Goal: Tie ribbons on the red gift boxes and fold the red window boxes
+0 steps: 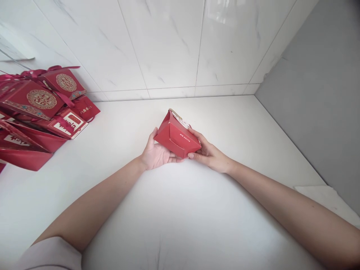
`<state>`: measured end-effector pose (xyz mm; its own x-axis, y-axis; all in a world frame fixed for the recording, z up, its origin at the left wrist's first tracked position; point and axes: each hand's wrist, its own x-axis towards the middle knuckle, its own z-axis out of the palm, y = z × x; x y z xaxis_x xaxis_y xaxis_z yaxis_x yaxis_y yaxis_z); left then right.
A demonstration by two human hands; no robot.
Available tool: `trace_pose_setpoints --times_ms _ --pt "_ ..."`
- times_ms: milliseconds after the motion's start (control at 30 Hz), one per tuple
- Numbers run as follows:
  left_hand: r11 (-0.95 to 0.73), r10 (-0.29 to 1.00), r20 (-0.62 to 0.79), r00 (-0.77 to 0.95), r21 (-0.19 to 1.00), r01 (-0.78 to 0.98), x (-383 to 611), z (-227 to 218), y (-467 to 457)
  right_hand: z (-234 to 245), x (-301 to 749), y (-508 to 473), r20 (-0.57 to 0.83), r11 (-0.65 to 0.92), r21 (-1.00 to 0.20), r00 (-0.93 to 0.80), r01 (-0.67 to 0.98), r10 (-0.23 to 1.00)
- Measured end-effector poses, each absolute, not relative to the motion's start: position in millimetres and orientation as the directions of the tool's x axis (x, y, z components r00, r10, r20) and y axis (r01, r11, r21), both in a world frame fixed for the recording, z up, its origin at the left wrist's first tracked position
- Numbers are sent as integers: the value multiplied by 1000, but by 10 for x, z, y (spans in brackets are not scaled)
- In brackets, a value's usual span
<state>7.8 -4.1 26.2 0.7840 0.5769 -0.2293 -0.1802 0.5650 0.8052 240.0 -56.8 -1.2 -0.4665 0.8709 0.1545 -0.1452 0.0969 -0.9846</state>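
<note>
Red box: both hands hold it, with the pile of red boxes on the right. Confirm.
Wrong side: the head view shows the pile of red boxes on the left. The left hand and right hand do hold the red box.

A small red paper box (177, 135) is sitting tilted above the desk's (180, 210) middle, its folded base facing near, its pale-trimmed top pointing far, held at both sides.
</note>
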Motion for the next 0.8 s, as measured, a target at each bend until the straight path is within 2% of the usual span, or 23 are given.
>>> trace_pose_setpoints --times_ms 333,467,533,633,733,800 --pt "537 585 -218 781 826 -171 71 268 -30 -25 2392 -560 165 109 -984 -467 -144 869" --pt "478 613 -193 766 862 -166 90 224 -60 -22 2390 -557 179 128 -982 -459 -141 870" --pt "361 689 -111 716 909 -206 96 132 -97 -20 2391 -563 184 133 -981 -466 -141 865" --pt "-27 807 166 567 969 -246 81 -38 -137 -9 2404 -582 179 142 -983 -486 -113 855" --pt "-392 765 441 470 897 -204 54 -119 -119 6 2428 -597 193 180 -981 -507 -75 840" --pt "-494 721 524 453 848 -193 46 -101 -87 10 2441 -596 234 226 -971 -529 -81 815"
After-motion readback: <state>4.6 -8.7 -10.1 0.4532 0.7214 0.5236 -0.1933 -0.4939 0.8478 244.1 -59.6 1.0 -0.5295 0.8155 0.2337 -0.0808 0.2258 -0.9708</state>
